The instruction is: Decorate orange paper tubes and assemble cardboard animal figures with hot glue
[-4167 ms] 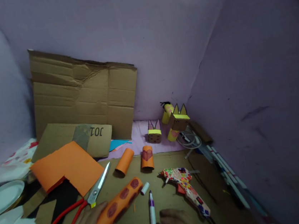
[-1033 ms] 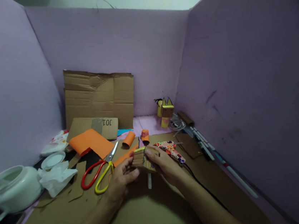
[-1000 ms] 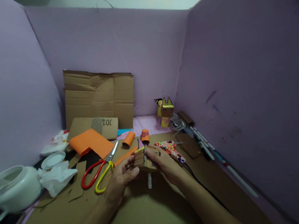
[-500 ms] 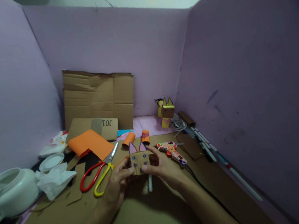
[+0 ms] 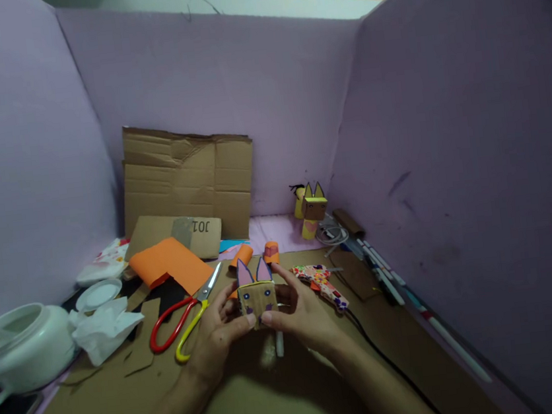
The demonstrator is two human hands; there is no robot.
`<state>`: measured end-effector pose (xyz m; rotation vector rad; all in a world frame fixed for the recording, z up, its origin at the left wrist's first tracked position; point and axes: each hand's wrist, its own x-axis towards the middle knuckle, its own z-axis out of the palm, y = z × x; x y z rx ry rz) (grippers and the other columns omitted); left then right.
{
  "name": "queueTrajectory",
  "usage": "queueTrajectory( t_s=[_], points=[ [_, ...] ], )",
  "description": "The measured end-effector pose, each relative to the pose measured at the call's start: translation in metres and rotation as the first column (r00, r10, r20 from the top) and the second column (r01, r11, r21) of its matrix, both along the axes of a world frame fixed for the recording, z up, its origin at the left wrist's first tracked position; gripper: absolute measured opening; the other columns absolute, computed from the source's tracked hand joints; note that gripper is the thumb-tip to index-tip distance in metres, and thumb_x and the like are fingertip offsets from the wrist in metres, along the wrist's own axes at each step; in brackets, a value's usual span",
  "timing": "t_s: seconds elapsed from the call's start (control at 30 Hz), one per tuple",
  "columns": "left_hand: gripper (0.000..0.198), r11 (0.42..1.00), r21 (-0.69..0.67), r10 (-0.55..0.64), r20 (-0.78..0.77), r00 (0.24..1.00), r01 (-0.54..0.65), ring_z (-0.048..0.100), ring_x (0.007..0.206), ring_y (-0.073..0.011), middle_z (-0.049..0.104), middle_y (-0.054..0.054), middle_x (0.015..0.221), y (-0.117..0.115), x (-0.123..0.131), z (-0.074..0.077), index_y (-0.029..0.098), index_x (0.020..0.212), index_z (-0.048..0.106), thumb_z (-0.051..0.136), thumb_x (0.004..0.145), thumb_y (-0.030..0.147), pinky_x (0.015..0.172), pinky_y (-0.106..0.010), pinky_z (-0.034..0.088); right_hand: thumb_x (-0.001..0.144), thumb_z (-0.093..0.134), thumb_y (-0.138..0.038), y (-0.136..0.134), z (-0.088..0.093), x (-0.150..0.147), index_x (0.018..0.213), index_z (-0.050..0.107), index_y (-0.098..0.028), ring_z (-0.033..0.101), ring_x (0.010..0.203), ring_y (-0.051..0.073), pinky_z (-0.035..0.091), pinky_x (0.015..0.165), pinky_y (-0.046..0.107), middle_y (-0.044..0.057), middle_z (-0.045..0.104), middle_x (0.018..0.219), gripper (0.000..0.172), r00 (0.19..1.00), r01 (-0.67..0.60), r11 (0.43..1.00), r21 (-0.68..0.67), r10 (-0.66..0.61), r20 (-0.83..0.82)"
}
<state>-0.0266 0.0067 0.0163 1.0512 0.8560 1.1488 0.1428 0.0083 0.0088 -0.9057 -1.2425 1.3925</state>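
Nearest me, low centre of the frame, I have the left hand (image 5: 215,335) and the right hand (image 5: 311,316) on either side of a small boxy cardboard head (image 5: 257,297); the fingers of both grasp it, thumbs on the lower front. It lies directly between them, neither hand clearly nearer. It is upright, its long axis, pink ears (image 5: 244,275) included, running up the frame, drawn face toward me. Just below, by the right thumb, I see a white rod (image 5: 280,346), its upper part hidden. Farther up, scissors (image 5: 201,302) lie left of centre, and a glue gun (image 5: 322,283) right of centre, near the right hand. Beyond the ears I see two orange rolls, one plain (image 5: 242,255), one heart-marked (image 5: 271,252), and, farthest, a yellow-bodied cardboard figure (image 5: 314,210)
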Motion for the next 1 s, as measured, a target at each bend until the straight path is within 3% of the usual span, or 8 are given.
queueTrajectory(
  t_s=[0.1, 0.17, 0.27, 0.43, 0.63, 0.83, 0.9, 1.0],
  points=[
    [0.061, 0.994, 0.002, 0.106, 0.033, 0.994, -0.106, 0.062, 0.106, -0.0313, 0.070, -0.012, 0.108, 0.004, -0.002, 0.002, 0.014, 0.119, 0.057, 0.077, 0.062, 0.021, 0.089, -0.038, 0.050, 0.056, 0.083, -0.037, 0.007, -0.002, 0.010, 0.138, 0.037, -0.022, 0.059, 0.115, 0.029, 0.045, 0.097, 0.046, 0.016, 0.059, 0.127, 0.095, 0.997, 0.078, 0.994, 0.073, -0.076, -0.028],
    [0.055, 0.981, 0.004, 0.193, 0.113, 0.975, -0.195, 0.065, 0.102, -0.0292, 0.072, -0.011, 0.103, 0.009, -0.005, 0.005, 0.012, 0.112, 0.060, 0.077, 0.061, 0.020, 0.088, -0.036, 0.051, 0.064, 0.076, -0.047, 0.018, 0.001, 0.024, 0.135, 0.041, -0.019, 0.057, 0.117, 0.027, 0.046, 0.097, 0.042, 0.017, 0.055, 0.131, 0.084, 0.968, 0.239, 0.963, 0.123, -0.246, 0.047],
    [0.048, 0.959, -0.030, 0.281, 0.252, 0.926, -0.283, 0.068, 0.090, -0.0226, 0.073, -0.007, 0.094, 0.017, -0.014, 0.012, 0.013, 0.107, 0.061, 0.075, 0.060, 0.014, 0.079, -0.030, 0.054, 0.083, 0.052, -0.043, 0.041, 0.008, 0.043, 0.135, 0.037, -0.010, 0.063, 0.108, 0.022, 0.052, 0.085, 0.034, 0.019, 0.059, 0.124, 0.063, 0.753, 0.462, 0.873, 0.155, -0.479, 0.451],
    [0.033, 0.897, -0.168, 0.443, 0.355, 0.823, -0.410, 0.068, 0.070, -0.0179, 0.071, -0.003, 0.076, 0.028, -0.029, 0.021, 0.014, 0.091, 0.064, 0.065, 0.059, 0.009, 0.063, -0.027, 0.056, 0.078, 0.062, -0.034, 0.092, 0.022, 0.044, 0.114, 0.059, -0.005, 0.067, 0.095, 0.029, 0.050, 0.080, 0.036, 0.019, 0.069, 0.103, 0.047, 0.538, 0.440, 0.881, 0.175, -0.414, 0.734],
    [0.029, 0.884, -0.215, 0.467, 0.357, 0.809, -0.415, 0.066, 0.065, -0.0173, 0.068, -0.002, 0.072, 0.031, -0.035, 0.025, 0.014, 0.085, 0.063, 0.065, 0.056, 0.010, 0.059, -0.027, 0.055, 0.075, 0.068, -0.042, 0.140, 0.032, 0.010, 0.108, 0.064, -0.005, 0.062, 0.107, 0.035, 0.047, 0.079, 0.035, 0.026, 0.066, 0.111, 0.050, 0.243, 0.416, 0.891, 0.182, -0.302, 0.922],
    [0.057, 0.896, -0.065, 0.443, 0.200, 0.874, -0.440, 0.067, 0.080, -0.0193, 0.070, -0.003, 0.087, 0.026, -0.031, 0.014, 0.016, 0.109, 0.059, 0.075, 0.054, 0.018, 0.071, -0.028, 0.053, 0.086, 0.049, -0.049, 0.103, 0.049, 0.006, 0.099, 0.068, -0.010, 0.065, 0.101, 0.032, 0.045, 0.072, 0.033, 0.022, 0.070, 0.104, 0.045, 0.064, 0.345, 0.912, 0.220, -0.257, 0.964],
    [0.071, 0.919, 0.003, 0.392, 0.066, 0.917, -0.393, 0.067, 0.090, -0.0233, 0.070, -0.006, 0.098, 0.021, -0.026, 0.008, 0.017, 0.122, 0.051, 0.078, 0.057, 0.022, 0.081, -0.033, 0.052, 0.083, 0.051, -0.053, 0.075, 0.045, 0.007, 0.083, 0.071, -0.014, 0.069, 0.088, 0.030, 0.044, 0.065, 0.031, 0.018, 0.073, 0.088, 0.044, 0.053, 0.277, 0.944, 0.176, -0.198, 0.979],
    [0.083, 0.902, 0.085, 0.431, -0.128, 0.893, -0.423, 0.065, 0.098, -0.0281, 0.067, -0.011, 0.109, 0.020, -0.022, 0.001, 0.016, 0.135, 0.039, 0.076, 0.062, 0.027, 0.088, -0.040, 0.050, 0.072, 0.065, -0.049, 0.044, 0.029, 0.002, 0.085, 0.070, -0.016, 0.069, 0.088, 0.031, 0.044, 0.064, 0.031, 0.016, 0.074, 0.091, 0.036, 0.026, 0.222, 0.967, 0.129, -0.138, 0.990]
  ],
)
